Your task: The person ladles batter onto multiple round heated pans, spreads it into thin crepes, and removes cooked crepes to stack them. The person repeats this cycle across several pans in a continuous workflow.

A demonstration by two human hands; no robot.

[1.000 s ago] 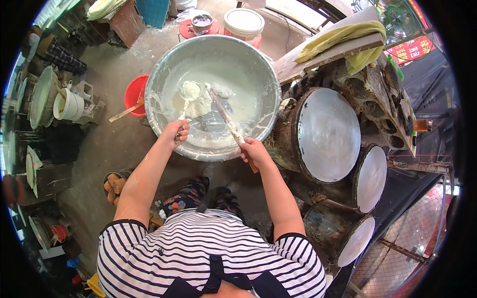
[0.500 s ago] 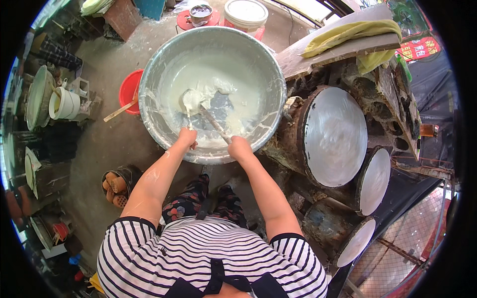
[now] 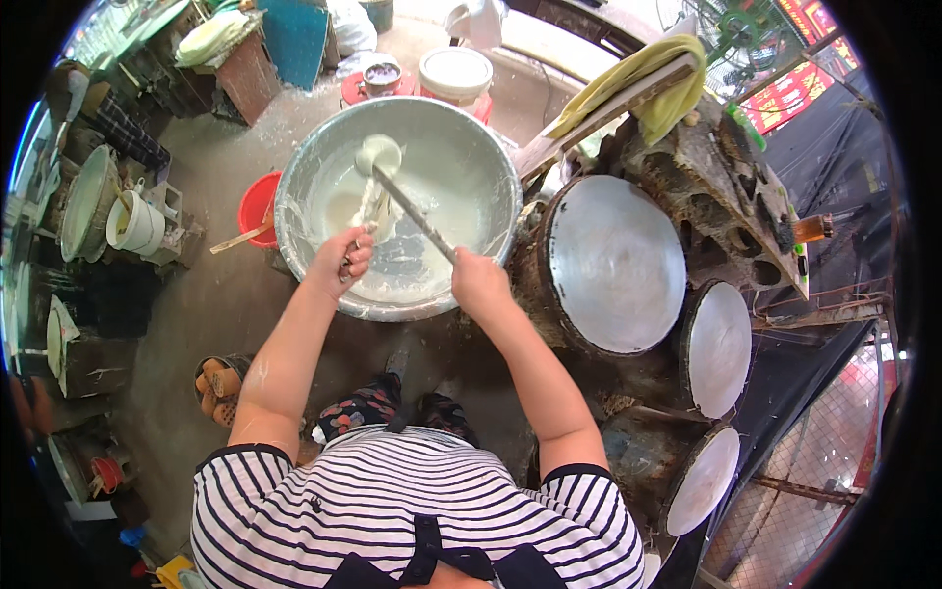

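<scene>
A wide metal basin (image 3: 297,257) holds thin white batter (image 3: 451,211), and more batter is smeared on its inner wall. My right hand (image 3: 481,280) is wrapped round the long handle of a ladle (image 3: 414,213). The ladle's round, batter-coated bowl is raised toward the basin's far side, a little left of the middle. Over the near left rim my left hand (image 3: 341,260) is closed on a slim batter-coated utensil (image 3: 370,201), which reaches up to just below the ladle's bowl. Thick batter hides its kind.
Right of the basin stand several drum stoves topped with round metal plates (image 3: 616,265). A red bucket (image 3: 260,204) with a wooden stick (image 3: 240,239) is at the left. Beyond the basin are a white lidded tub (image 3: 455,71) and a board draped with yellow cloth (image 3: 677,74).
The ladle has risen from the batter toward the far side. My left hand has lifted its utensil and moved slightly left and up. The whole view has shifted a little.
</scene>
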